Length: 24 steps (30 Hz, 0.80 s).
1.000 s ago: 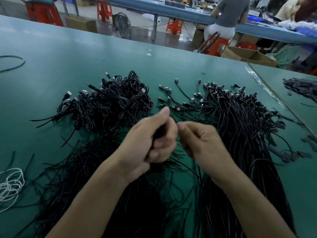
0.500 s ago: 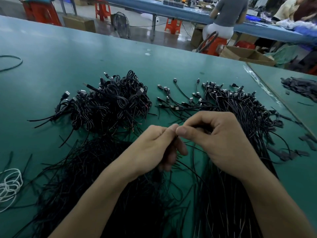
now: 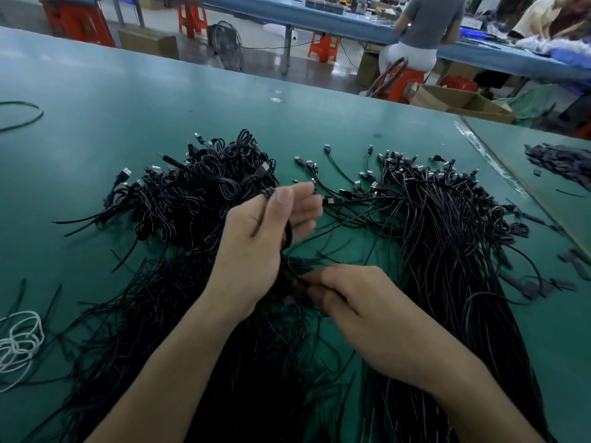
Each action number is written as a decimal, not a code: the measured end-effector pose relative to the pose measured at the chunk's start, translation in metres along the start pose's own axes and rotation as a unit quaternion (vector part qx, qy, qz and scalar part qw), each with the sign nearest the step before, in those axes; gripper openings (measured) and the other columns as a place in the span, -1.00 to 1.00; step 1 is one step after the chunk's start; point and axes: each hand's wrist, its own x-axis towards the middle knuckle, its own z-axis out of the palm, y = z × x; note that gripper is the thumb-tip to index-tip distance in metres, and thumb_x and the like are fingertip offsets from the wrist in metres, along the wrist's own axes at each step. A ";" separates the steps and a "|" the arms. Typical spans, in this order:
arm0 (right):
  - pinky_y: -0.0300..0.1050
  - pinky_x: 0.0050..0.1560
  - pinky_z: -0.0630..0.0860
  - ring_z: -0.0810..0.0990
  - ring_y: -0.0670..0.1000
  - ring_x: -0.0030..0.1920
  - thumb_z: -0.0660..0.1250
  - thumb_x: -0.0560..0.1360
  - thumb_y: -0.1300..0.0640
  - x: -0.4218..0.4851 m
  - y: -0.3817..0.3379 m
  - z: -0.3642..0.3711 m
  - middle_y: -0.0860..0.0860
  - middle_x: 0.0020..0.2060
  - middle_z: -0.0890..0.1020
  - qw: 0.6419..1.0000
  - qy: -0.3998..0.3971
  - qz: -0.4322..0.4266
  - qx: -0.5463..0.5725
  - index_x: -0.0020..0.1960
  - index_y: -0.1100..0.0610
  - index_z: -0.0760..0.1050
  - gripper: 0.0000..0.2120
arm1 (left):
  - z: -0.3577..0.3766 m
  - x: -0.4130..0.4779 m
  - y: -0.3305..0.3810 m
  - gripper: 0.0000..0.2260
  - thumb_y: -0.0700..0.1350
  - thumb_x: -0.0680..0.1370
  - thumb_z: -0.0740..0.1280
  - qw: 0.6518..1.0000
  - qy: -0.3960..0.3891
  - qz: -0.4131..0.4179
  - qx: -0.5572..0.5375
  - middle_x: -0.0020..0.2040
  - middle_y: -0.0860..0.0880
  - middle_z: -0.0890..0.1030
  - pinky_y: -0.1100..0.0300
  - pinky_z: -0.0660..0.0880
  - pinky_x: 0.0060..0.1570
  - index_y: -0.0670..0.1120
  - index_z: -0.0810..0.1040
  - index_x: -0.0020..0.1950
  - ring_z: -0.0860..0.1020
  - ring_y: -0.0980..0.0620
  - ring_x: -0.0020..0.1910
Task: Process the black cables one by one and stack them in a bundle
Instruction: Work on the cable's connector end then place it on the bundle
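One black cable (image 3: 289,234) is being worked, folded into a short hank of several loops that stands upright above the middle of the green table (image 3: 96,107), with its top loop showing over the knuckles. The left hand (image 3: 262,247) grips this hank, back of the hand towards the camera, thumb lying up along the near side and the fingers wrapped round the far side with their tips pointing right. Lower and nearer, the right hand (image 3: 364,311) lies knuckles up, its fingers curled in and pinching the cable's lower strand just under the left palm; how many fingers pinch it cannot be made out. Three black masses lie around the two hands. Behind the left hand sits a pile of coiled cables (image 3: 204,190), too many to count, their plugs sticking out at the left and top. To the right spreads a sheaf of straight cables (image 3: 447,238), also uncountable, plugs fanned out at the far end and the lengths running towards the person. Under both forearms lies a tangle of thin black strands (image 3: 153,330). A looped white cord (image 3: 19,343) rests at the left edge, and one lone dark cable (image 3: 22,115) curves at the far left. Flat dark strips (image 3: 559,163) are heaped on the adjoining table, with a few more scattered near the sheaf. Beyond the table one open cardboard box (image 3: 460,102) stands on the floor; its contents cannot be seen. Behind it one person (image 3: 425,24) sits on an orange stool (image 3: 399,84).
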 end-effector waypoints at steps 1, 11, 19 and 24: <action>-0.32 -0.26 0.39 0.51 -0.14 -0.24 0.24 0.63 0.10 -0.002 -0.001 -0.004 -0.19 -0.29 0.54 1.000 -0.006 -0.011 -0.012 -0.11 0.00 0.57 -0.81 | -0.001 -0.001 -0.003 -0.68 0.04 0.60 0.16 0.996 0.000 0.013 0.085 0.00 -0.05 0.73 0.21 0.61 0.02 -0.08 0.61 0.15 0.69 0.05 0.04; -0.22 -0.23 0.53 0.62 -0.09 -0.32 0.49 0.43 0.07 0.005 0.009 -0.035 -0.03 -0.36 0.67 0.968 0.132 -0.101 0.187 -0.20 0.09 0.62 -0.88 | 0.007 -0.015 0.012 -0.47 0.19 0.66 0.09 0.953 -0.223 -0.186 0.090 -0.56 0.09 0.32 0.40 0.26 -0.56 -0.01 0.55 -0.41 0.26 0.16 -0.61; 0.02 -0.18 0.56 0.55 0.09 -0.26 0.46 0.44 0.10 0.005 0.015 -0.032 0.02 -0.28 0.60 0.962 0.067 -0.088 0.248 -0.14 0.04 0.53 -0.89 | -0.004 -0.013 0.018 -0.52 0.17 0.61 0.16 0.915 -0.294 -0.276 0.009 -0.52 0.05 0.39 0.35 0.26 -0.58 0.04 0.32 -0.48 0.37 0.12 -0.58; 0.17 -0.16 0.57 0.60 0.07 -0.24 0.43 0.47 0.04 0.008 0.014 -0.032 0.01 -0.27 0.63 0.983 0.106 -0.071 0.131 -0.12 -0.01 0.53 -0.91 | 0.007 -0.012 0.007 -0.50 0.04 0.64 0.20 0.957 -0.177 -0.203 0.110 -0.39 -0.12 0.39 0.20 0.41 -0.24 -0.21 0.41 -0.43 0.41 0.04 -0.38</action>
